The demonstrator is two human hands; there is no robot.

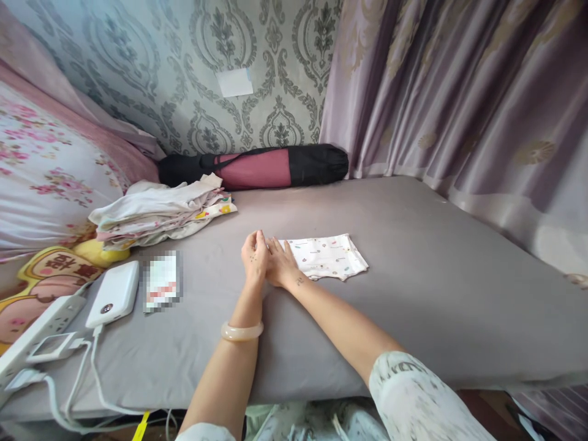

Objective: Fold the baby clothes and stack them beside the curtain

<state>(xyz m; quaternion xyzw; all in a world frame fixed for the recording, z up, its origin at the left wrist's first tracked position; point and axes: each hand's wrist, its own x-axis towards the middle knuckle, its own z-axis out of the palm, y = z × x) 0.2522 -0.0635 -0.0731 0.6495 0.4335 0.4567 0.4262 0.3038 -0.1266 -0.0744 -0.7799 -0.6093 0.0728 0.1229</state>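
Observation:
A small white folded cloth (328, 255) with a tiny coloured print lies flat on the grey bed sheet (413, 294). My right hand (281, 264) lies flat with fingers stretched out, resting on the cloth's left edge. My left hand (255, 256) is just beside it on the sheet, fingers together and slightly curled, touching the right hand; nothing shows in it. A pale bangle sits on my left wrist.
A pile of folded clothes (160, 211) sits at the left. Behind it a black and maroon roll bag (257, 166) lies against the wall. A white power bank (113, 294), a small packet (162, 282), a power strip (34, 334) and cables are at the near left. Curtains (459, 92) hang on the right.

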